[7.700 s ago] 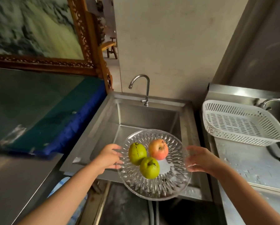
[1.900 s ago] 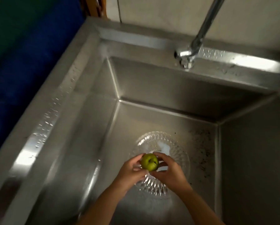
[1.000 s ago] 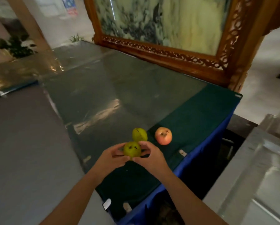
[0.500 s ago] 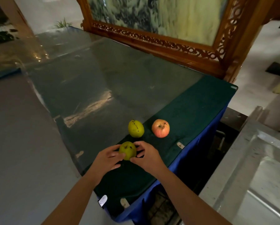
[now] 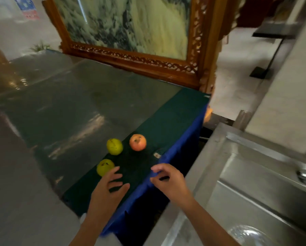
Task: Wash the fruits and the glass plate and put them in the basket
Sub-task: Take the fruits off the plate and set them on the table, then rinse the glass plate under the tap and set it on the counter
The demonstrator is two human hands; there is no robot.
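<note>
Green fruit (image 5: 105,167) beside spread left hand (image 5: 107,188) fingers; right hand (image 5: 168,180) loosely curled, both empty

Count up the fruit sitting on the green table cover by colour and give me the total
Green fruit: 2, near one, far one
Red-orange fruit: 1
Total: 3

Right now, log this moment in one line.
left hand: open | right hand: open | fruits: three on green cloth | glass plate: in sink
</note>
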